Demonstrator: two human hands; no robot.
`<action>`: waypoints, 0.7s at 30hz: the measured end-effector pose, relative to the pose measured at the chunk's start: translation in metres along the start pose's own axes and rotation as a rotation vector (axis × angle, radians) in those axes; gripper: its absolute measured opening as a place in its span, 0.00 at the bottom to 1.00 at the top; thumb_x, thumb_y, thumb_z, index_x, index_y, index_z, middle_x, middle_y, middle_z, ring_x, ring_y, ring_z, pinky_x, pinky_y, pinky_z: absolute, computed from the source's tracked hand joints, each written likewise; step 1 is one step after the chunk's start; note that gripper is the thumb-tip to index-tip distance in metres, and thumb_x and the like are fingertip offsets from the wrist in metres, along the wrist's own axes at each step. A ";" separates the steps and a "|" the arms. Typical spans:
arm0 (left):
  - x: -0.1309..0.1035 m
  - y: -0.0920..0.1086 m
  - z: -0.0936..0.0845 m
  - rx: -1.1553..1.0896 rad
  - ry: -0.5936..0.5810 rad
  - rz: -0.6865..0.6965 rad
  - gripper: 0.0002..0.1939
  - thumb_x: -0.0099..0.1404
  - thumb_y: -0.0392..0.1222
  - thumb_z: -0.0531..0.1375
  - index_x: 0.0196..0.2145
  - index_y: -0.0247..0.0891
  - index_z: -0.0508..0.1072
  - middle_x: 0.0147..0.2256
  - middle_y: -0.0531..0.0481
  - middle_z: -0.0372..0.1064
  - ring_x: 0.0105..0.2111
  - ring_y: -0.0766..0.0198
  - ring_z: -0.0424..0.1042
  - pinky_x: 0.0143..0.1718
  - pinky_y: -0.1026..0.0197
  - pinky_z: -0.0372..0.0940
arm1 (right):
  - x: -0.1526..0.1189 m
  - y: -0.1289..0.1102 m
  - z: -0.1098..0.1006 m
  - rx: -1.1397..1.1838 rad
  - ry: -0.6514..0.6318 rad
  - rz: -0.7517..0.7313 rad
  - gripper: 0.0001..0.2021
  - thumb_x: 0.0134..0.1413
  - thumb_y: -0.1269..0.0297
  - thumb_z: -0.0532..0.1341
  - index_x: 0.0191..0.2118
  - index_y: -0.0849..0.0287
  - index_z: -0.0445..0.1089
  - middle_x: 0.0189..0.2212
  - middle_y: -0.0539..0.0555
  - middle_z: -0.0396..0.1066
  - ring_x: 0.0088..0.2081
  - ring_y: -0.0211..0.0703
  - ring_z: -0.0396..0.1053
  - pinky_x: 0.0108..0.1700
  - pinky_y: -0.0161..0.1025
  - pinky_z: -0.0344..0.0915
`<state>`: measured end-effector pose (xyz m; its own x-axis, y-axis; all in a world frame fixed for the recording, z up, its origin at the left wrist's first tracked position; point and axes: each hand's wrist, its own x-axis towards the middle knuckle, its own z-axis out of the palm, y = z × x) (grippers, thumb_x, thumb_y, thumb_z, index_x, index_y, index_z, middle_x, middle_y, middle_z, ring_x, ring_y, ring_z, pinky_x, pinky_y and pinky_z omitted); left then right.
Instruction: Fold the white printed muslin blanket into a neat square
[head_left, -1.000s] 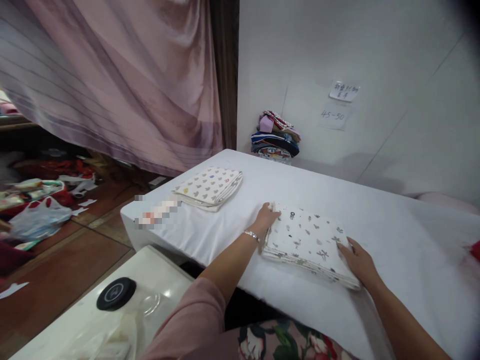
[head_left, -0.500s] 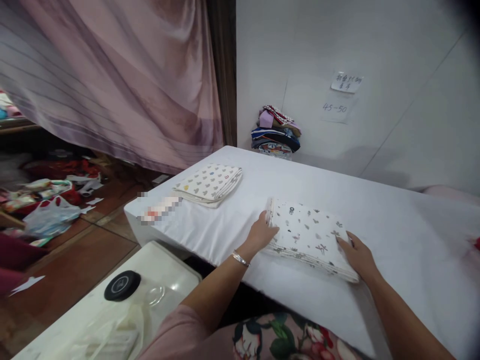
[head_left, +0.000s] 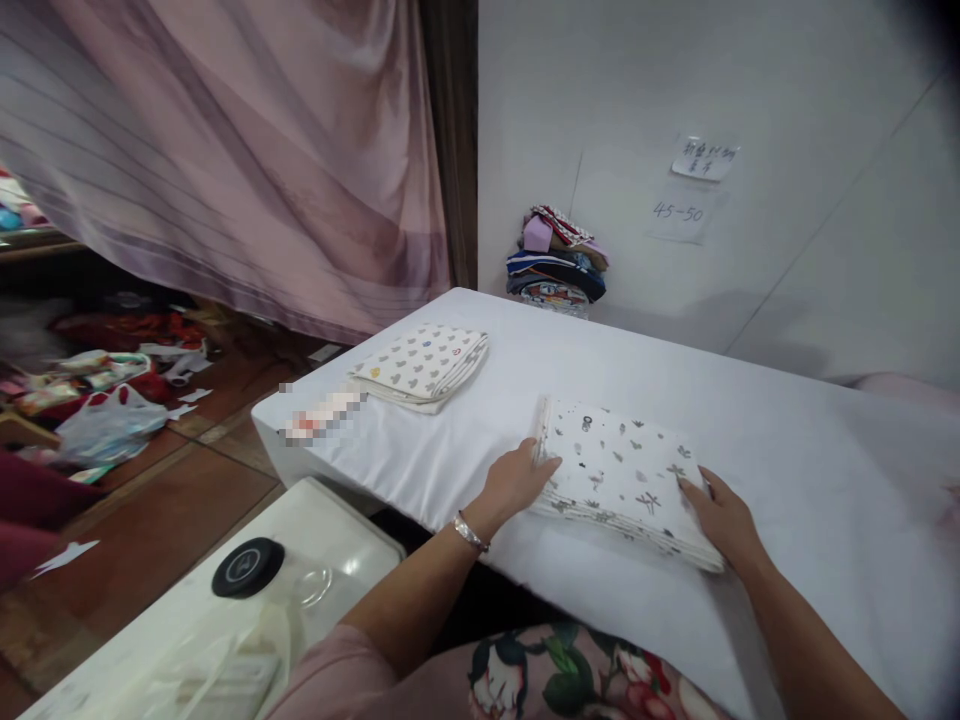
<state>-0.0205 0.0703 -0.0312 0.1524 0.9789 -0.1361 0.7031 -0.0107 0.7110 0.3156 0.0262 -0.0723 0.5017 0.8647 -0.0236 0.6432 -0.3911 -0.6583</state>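
Observation:
A folded white cloth with small plant and animal prints [head_left: 619, 465] lies in several layers on the white-covered table [head_left: 517, 350]. My left hand [head_left: 517, 480], with a silver bracelet at the wrist, grips its left end, thumb on top. At the right end my right hand [head_left: 724, 515] holds the edge, thumb on top and other fingers at the side. Farther left on the table rests another folded cloth [head_left: 424, 365] with grey prints and a few coloured ones.
A white side surface [head_left: 322, 530] at lower left bears a round black object [head_left: 247, 567] and clear plastic. Folded fabrics [head_left: 559, 262] are stacked by the wall beyond the table. A pink curtain [head_left: 300, 150] hangs at left; bags [head_left: 112, 425] lie on the floor.
The view has shifted slightly. Both hands keep their hold on the printed cloth, which lies nearly as before; my left wrist has moved a little to the left.

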 end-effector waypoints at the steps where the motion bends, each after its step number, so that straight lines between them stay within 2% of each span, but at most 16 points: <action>1: 0.006 0.000 -0.005 0.048 0.019 0.006 0.30 0.60 0.62 0.52 0.51 0.37 0.67 0.36 0.40 0.73 0.40 0.50 0.71 0.41 0.58 0.60 | 0.000 -0.001 0.000 -0.005 -0.003 0.005 0.34 0.47 0.45 0.54 0.57 0.61 0.63 0.52 0.60 0.66 0.52 0.56 0.63 0.53 0.48 0.59; 4: 0.037 -0.002 -0.015 0.109 0.083 0.062 0.23 0.65 0.57 0.47 0.42 0.39 0.73 0.36 0.42 0.74 0.40 0.53 0.71 0.42 0.58 0.60 | -0.001 -0.003 -0.001 -0.023 -0.013 0.025 0.35 0.47 0.45 0.54 0.58 0.63 0.61 0.53 0.61 0.64 0.53 0.57 0.62 0.54 0.48 0.57; 6: 0.063 -0.004 -0.016 0.061 0.100 0.117 0.18 0.65 0.50 0.49 0.42 0.40 0.73 0.40 0.44 0.73 0.41 0.56 0.70 0.43 0.59 0.60 | -0.001 -0.005 -0.001 -0.028 -0.012 0.035 0.35 0.48 0.45 0.53 0.58 0.63 0.61 0.54 0.62 0.64 0.53 0.56 0.62 0.55 0.47 0.57; 8: 0.088 -0.005 -0.012 0.001 0.102 0.147 0.15 0.63 0.43 0.52 0.44 0.39 0.73 0.44 0.45 0.72 0.44 0.57 0.69 0.45 0.60 0.59 | -0.002 -0.005 -0.002 -0.030 -0.006 0.038 0.34 0.48 0.46 0.53 0.58 0.63 0.61 0.53 0.61 0.65 0.53 0.56 0.62 0.55 0.47 0.57; 11: 0.116 -0.005 -0.001 -0.048 0.088 0.186 0.14 0.62 0.37 0.52 0.42 0.38 0.74 0.44 0.46 0.72 0.45 0.58 0.68 0.48 0.61 0.59 | -0.004 -0.006 -0.002 -0.019 -0.004 0.023 0.34 0.48 0.46 0.53 0.57 0.62 0.62 0.52 0.60 0.66 0.53 0.56 0.62 0.54 0.47 0.58; 15: 0.136 -0.004 0.007 -0.079 0.044 0.243 0.16 0.61 0.34 0.51 0.42 0.41 0.75 0.45 0.49 0.72 0.46 0.59 0.68 0.49 0.62 0.59 | -0.006 -0.007 -0.003 0.008 0.011 0.000 0.32 0.48 0.45 0.54 0.56 0.59 0.63 0.51 0.58 0.67 0.53 0.56 0.62 0.54 0.47 0.58; 21: 0.155 -0.007 0.002 -0.196 -0.087 0.242 0.22 0.56 0.32 0.54 0.48 0.43 0.73 0.50 0.52 0.69 0.50 0.60 0.66 0.51 0.63 0.59 | -0.010 -0.009 -0.004 0.022 0.012 -0.014 0.33 0.48 0.43 0.54 0.55 0.59 0.64 0.52 0.57 0.67 0.55 0.57 0.61 0.55 0.48 0.57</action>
<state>-0.0007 0.2218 -0.0586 0.3638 0.9315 0.0007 0.4933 -0.1933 0.8481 0.3070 0.0201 -0.0628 0.5000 0.8660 -0.0051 0.6371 -0.3717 -0.6752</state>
